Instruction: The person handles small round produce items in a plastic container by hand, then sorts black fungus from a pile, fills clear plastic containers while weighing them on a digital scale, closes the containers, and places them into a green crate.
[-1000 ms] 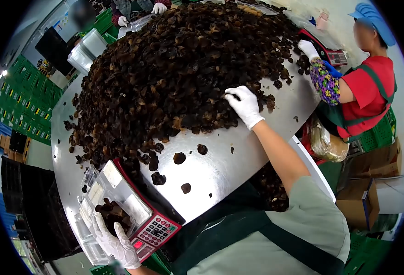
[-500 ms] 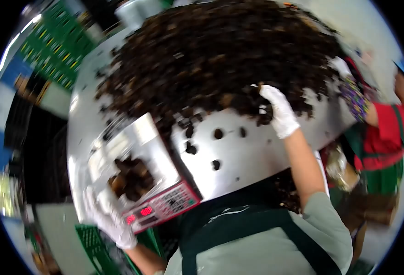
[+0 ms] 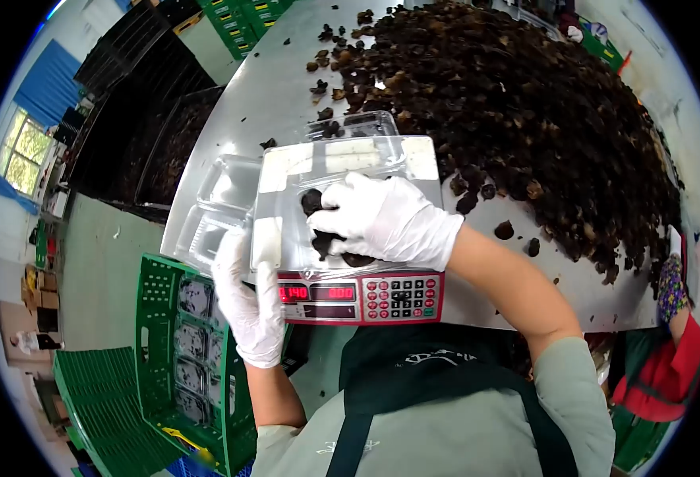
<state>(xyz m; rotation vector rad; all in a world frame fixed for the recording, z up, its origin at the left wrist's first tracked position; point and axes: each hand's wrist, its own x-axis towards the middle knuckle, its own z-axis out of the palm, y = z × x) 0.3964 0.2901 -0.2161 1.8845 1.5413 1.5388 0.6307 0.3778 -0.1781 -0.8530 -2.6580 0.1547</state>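
My right hand [image 3: 390,219], in a white glove, is over a clear plastic tray on the scale [image 3: 358,298], its fingers curled onto dark fungus pieces [image 3: 322,242]. The scale's red display is lit. My left hand [image 3: 251,306], also gloved, is at the tray's left front corner, thumb and fingers apart. The palm side is hidden. Clear empty containers [image 3: 227,183] lie left of the scale. A large heap of dark fungus [image 3: 509,103] covers the metal table [image 3: 477,298] behind and to the right.
A green crate [image 3: 147,342] with packed clear boxes stands at the lower left. Stacked green crates [image 3: 100,405] are beside it. Black crates [image 3: 139,151] stand left of the table. A co-worker in red [image 3: 660,378] is at the right edge.
My right hand has moved from the heap to the tray on the scale. The view has swung left, showing the green crate. My left hand remains beside the tray.
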